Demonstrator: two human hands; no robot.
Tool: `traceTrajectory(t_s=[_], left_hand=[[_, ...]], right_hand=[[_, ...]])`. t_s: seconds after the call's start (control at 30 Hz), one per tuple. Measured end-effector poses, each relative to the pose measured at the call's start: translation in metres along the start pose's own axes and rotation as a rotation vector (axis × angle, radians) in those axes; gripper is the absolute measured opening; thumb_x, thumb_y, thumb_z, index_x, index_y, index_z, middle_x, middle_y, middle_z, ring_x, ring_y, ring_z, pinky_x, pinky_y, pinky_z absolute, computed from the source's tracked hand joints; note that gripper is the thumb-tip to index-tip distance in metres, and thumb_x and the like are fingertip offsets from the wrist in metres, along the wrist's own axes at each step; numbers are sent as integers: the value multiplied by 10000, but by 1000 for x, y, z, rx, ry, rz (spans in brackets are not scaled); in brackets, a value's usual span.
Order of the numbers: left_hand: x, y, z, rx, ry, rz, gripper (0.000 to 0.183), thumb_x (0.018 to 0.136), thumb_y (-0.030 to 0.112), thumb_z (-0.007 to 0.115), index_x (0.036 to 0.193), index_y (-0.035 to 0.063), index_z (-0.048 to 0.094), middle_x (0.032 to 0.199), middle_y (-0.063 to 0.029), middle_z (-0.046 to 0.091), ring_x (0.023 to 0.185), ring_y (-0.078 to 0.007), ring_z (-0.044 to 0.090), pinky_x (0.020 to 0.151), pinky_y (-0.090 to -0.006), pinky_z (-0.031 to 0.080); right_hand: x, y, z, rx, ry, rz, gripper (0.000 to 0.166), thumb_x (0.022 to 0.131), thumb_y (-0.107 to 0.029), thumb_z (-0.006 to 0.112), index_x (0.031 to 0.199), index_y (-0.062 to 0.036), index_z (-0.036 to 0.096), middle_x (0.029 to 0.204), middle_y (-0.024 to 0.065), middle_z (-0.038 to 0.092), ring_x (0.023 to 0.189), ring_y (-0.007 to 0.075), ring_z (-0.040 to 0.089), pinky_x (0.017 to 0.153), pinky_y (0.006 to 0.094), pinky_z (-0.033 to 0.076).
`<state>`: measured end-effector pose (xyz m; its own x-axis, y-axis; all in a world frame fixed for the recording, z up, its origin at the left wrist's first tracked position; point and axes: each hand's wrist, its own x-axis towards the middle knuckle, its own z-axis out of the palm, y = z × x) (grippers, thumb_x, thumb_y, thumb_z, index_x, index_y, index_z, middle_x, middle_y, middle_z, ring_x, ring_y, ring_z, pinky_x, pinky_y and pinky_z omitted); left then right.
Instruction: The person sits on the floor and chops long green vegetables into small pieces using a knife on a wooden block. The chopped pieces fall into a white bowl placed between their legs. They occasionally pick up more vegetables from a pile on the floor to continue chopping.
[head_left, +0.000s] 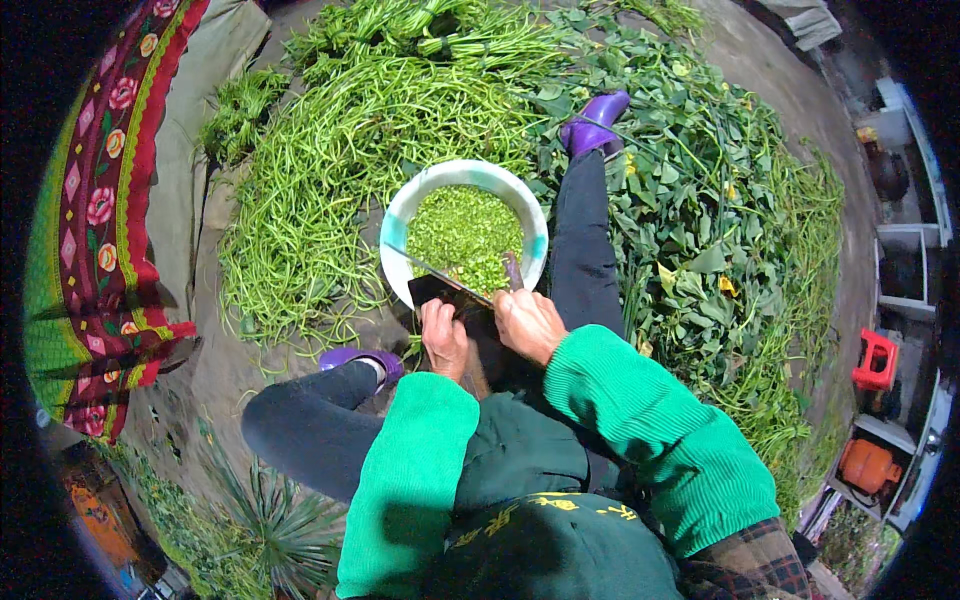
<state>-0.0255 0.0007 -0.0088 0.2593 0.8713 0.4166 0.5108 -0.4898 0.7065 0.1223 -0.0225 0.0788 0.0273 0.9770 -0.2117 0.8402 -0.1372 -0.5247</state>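
Observation:
My right hand (529, 322) is closed around a knife with a broad dark blade (442, 291). A brown handle-like end (513, 271) sticks out past that fist over the basin. The blade slants across the near rim of a white and green basin (535, 217). Finely chopped green stalks (465, 217) fill much of the basin's inside. My left hand (445, 335) has its fingers curled against the near side of the blade; whatever they hold is hidden. Below the hands, a strip of wood (474, 375) shows between my legs.
Long green stalks (307, 187) lie heaped left of the basin, with tied bundles (450, 37) behind. Leafy vines (705, 225) cover the ground at right. My purple shoes (596, 124) flank the basin. A flowered cloth (105, 202) hangs at left; a red stool (874, 360) stands far right.

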Motion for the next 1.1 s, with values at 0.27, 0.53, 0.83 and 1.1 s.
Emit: traceTrajectory(t_s=[0.27, 0.53, 0.83, 1.1], left_hand=[[-3, -14, -1, 84, -133, 39, 196, 584, -48, 570, 776, -17, 542, 822, -171, 517, 815, -368, 500, 715, -431, 410], [5, 2, -16, 8, -160, 89, 244, 564, -70, 635, 790, -2, 574, 891, -146, 555, 874, -315, 530, 749, -373, 447], [11, -5, 6, 80, -24, 98, 147, 526, -99, 494, 650, -22, 476, 734, -176, 483, 723, -363, 501, 603, -424, 427], [19, 2, 4, -7, -23, 51, 144, 531, -91, 482, 635, -12, 422, 716, -174, 419, 703, -364, 457, 597, -430, 384]], right_hand=[[-2, -6, 19, 8, 57, -16, 88, 725, -85, 530, 696, -4, 511, 618, 219, 548, 611, 384, 569, 529, 464, 454], [10, 10, 12, 120, -27, 80, 165, 722, -130, 583, 689, 24, 535, 649, 243, 552, 659, 412, 562, 569, 465, 457], [-7, -11, -10, -61, -29, 38, 98, 753, -81, 504, 718, 11, 509, 633, 222, 558, 604, 390, 567, 532, 458, 451], [7, 7, 2, -26, 2, -19, 55, 721, -70, 509, 720, -15, 508, 618, 202, 558, 600, 383, 568, 528, 469, 444]])
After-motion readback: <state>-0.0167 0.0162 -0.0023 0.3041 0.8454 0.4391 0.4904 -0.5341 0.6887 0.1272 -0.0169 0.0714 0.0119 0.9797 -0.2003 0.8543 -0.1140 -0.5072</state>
